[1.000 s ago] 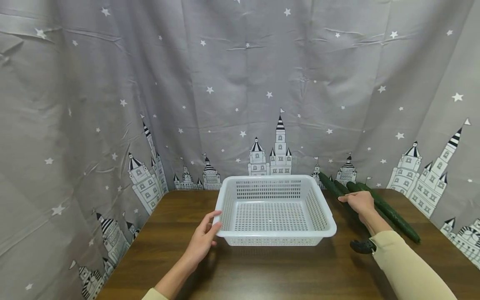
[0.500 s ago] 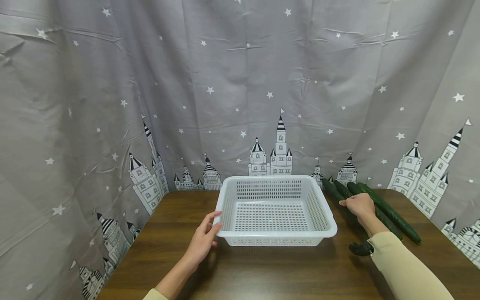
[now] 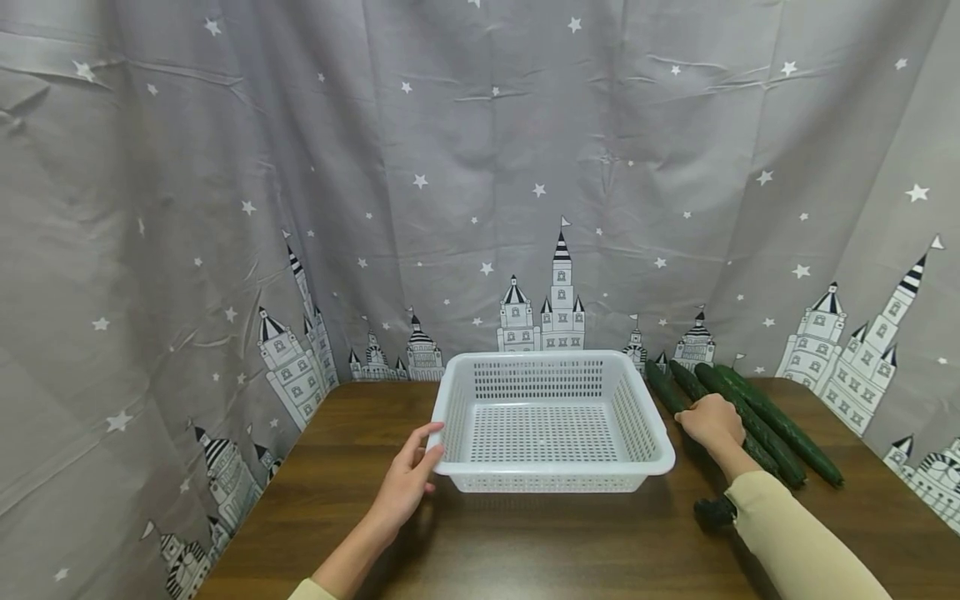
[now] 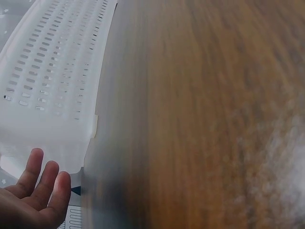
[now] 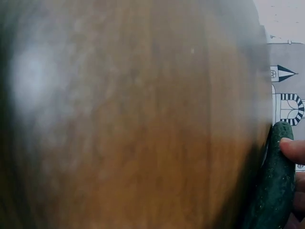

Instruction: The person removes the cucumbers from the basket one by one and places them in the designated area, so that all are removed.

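My left hand [image 3: 405,479] rests its thumb and forefinger on the front left corner of a white plastic basket [image 3: 551,468]. In the left wrist view its other fingers [image 4: 59,191] extend, slightly bent, beside the basket's slotted side [image 4: 52,71]. On the right, my right hand [image 3: 712,423] grips the leftmost dark green cucumber [image 3: 662,388], low at the table. The right wrist view shows my thumb on that cucumber [image 5: 274,191], fingers on its other side. My hand and sleeve hide its near part. Several cucumbers, including the outermost one [image 3: 795,437], lie side by side, slanting toward me.
The brown wooden table [image 3: 555,550] has its far edge right behind the basket. A grey curtain [image 3: 450,167] with stars and castles hangs around the back and sides. A small black device [image 3: 715,512] sits at my right wrist.
The leftmost cucumber's far tip has come down and slightly right, beside the others. My right hand has lowered slightly toward me. The left hand and basket have stayed in place.
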`<state>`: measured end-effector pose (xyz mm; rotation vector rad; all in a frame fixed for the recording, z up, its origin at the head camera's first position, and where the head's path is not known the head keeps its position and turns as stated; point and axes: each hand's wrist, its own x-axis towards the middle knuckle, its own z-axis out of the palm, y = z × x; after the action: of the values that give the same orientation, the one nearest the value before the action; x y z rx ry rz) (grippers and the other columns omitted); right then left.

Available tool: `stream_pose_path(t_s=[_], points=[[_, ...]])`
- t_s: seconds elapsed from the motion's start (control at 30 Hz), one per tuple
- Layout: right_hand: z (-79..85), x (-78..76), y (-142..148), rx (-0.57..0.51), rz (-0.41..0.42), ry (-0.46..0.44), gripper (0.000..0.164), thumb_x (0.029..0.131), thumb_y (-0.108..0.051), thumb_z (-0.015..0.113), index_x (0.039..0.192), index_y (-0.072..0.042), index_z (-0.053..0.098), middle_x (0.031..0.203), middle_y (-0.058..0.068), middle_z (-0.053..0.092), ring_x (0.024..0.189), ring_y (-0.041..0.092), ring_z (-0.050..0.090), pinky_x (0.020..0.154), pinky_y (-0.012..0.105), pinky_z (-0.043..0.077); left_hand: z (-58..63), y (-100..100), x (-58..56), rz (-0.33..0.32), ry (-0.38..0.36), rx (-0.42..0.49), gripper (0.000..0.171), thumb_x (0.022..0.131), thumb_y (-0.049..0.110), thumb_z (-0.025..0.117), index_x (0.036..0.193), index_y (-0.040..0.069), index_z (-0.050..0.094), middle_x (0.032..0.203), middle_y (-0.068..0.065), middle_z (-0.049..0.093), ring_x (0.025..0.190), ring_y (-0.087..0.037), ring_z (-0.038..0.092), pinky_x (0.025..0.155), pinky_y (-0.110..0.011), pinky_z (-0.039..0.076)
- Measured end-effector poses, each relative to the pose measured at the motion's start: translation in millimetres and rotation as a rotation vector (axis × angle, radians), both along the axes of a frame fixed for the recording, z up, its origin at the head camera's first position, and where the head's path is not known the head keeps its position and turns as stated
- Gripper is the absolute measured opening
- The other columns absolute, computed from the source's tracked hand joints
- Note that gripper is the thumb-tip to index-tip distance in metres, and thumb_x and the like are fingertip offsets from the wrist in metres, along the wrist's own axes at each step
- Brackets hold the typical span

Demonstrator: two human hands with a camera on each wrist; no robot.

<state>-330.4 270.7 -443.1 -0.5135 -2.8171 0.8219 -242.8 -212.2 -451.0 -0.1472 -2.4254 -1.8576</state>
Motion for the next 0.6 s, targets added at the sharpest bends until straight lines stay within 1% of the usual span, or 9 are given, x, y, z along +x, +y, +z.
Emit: stream_pose_path(t_s=[0.1,0.27,0.43,0.6], points=[[-1.0,0.0,-0.2,0.017,0.006,-0.005,0.032,0.086,-0.027,0.069,0.097,0.002,0.077,0.108,0.033,0.068,0.089,0.05,0.065,0.062,0.053,0.052,-0.6,-0.4,-0.1,0.004,-0.004,-0.006,0.041,0.103,0.025,0.057,0.144,0.023,0.049,0.116,-0.019,0.065,0.09,-0.018,0.057,0.07,-0.036,0.051],[2.8,0.2,0.5,0.024,0.0,-0.016,0.033,0.086,-0.028,0.067,0.096,0.004,0.075,0.111,0.036,0.065,0.094,0.053,0.063,0.066,0.056,0.052,-0.3,0.3,-0.6,0.011,-0.008,-0.016,0.041,0.104,0.023,0.056,0.144,0.021,0.049,0.116,-0.021,0.064,0.089,-0.019,0.057,0.07,-0.036,0.051],[3.0,0.4,4.6,0.031,-0.014,-0.023,0.034,0.086,-0.028,0.067,0.092,0.005,0.074,0.109,0.036,0.065,0.093,0.052,0.064,0.065,0.055,0.053,-0.5,0.6,-1.2,0.016,-0.005,-0.032,0.041,0.104,0.02,0.055,0.145,0.018,0.048,0.117,-0.023,0.063,0.089,-0.019,0.056,0.07,-0.037,0.051],[4.7,3.1,7.4,0.013,-0.028,-0.031,0.032,0.085,-0.027,0.068,0.088,0.005,0.072,0.104,0.035,0.066,0.088,0.05,0.064,0.064,0.054,0.052,0.7,0.0,-0.4,0.014,0.008,-0.038,0.041,0.105,0.02,0.054,0.145,0.015,0.047,0.116,-0.025,0.062,0.089,-0.018,0.056,0.069,-0.037,0.051]])
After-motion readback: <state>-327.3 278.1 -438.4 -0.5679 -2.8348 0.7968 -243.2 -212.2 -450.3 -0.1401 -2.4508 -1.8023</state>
